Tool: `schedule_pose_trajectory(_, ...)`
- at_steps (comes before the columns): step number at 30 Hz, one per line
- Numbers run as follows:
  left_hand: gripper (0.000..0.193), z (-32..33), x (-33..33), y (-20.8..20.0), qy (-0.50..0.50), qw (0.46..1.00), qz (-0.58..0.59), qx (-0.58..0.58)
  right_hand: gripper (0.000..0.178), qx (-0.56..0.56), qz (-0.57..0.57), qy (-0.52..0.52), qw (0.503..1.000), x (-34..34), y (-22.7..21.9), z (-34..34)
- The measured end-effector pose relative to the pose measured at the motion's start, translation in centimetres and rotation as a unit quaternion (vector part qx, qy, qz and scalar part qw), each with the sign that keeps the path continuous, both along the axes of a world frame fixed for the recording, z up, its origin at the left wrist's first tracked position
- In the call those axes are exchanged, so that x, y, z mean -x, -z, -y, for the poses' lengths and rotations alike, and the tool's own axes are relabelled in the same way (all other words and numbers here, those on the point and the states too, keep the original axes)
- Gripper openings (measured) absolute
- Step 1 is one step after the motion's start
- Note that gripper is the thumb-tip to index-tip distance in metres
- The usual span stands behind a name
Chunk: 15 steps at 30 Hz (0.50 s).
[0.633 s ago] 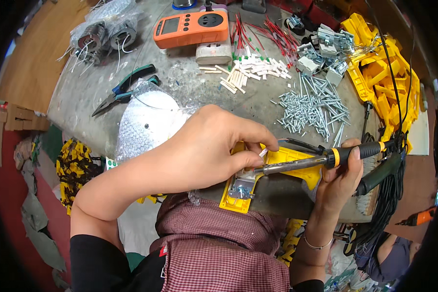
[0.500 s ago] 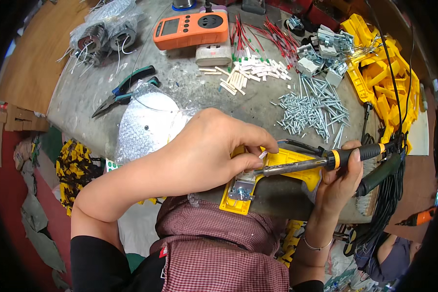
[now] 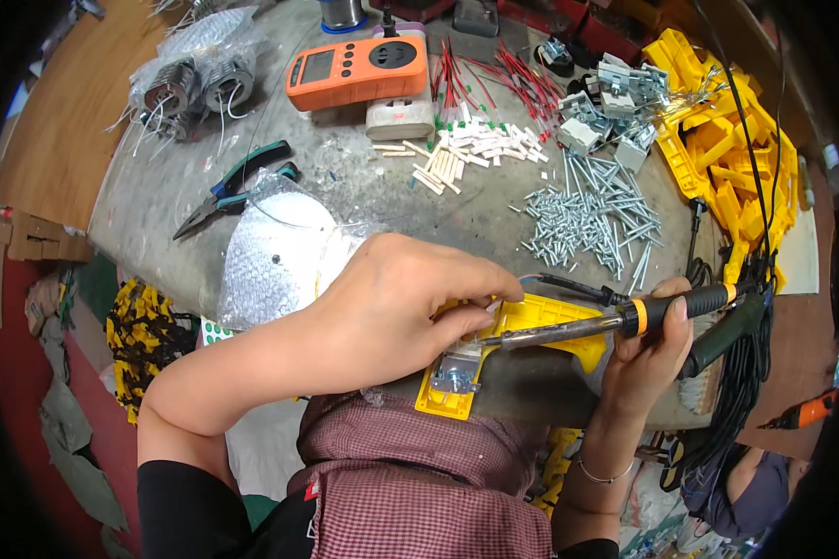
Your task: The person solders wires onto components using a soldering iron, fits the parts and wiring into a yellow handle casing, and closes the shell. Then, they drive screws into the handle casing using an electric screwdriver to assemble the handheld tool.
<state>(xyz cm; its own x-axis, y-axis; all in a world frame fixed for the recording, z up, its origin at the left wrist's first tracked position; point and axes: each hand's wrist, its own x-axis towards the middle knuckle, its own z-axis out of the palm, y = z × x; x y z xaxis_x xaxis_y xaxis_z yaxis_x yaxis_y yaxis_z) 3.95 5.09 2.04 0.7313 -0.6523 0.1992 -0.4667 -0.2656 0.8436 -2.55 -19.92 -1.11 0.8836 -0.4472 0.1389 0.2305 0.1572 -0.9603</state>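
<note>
My right hand (image 3: 651, 349) grips a soldering iron (image 3: 569, 329) by its black handle with yellow bands. Its metal shaft points left, and the tip meets the area beside a metal switch-like part (image 3: 457, 374) in a yellow plastic housing half (image 3: 446, 402). The housing lies at the near table edge. Over its middle, my left hand (image 3: 415, 289) is closed, thumb and fingertips pressed together just above the iron's tip. Whatever is pinched there is mostly hidden by the fingers. A black cable (image 3: 573, 285) runs along the housing's far side.
Beyond my hands lie a screw pile (image 3: 587, 219), white sleeves (image 3: 447, 158), red-wired parts (image 3: 517, 79) and metal switches (image 3: 625, 88). An orange meter (image 3: 359, 73) stands at the back. Pliers (image 3: 238, 186) and bubble wrap (image 3: 275, 247) are left; yellow housings (image 3: 727, 168) fill the right.
The housing, my left hand and the iron's tip have shifted slightly left and toward me. The surroundings shift a little in the picture. Both hands keep their grips.
</note>
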Motion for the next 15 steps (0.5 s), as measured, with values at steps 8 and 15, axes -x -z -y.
schedule_pose_trajectory(8, 0.028, 0.0, -0.5, 0.2, 0.003, 1.000, 0.011, 0.011, 0.029, -0.001, 0.021, 0.079, 0.997, -0.1, -1.8, 0.6)
schedule_pose_trajectory(15, 0.027, -0.4, -0.2, 0.3, 0.002, 1.000, 0.008, 0.013, 0.026, 0.081, 0.098, 0.162, 0.979, -5.3, -8.7, 0.1)
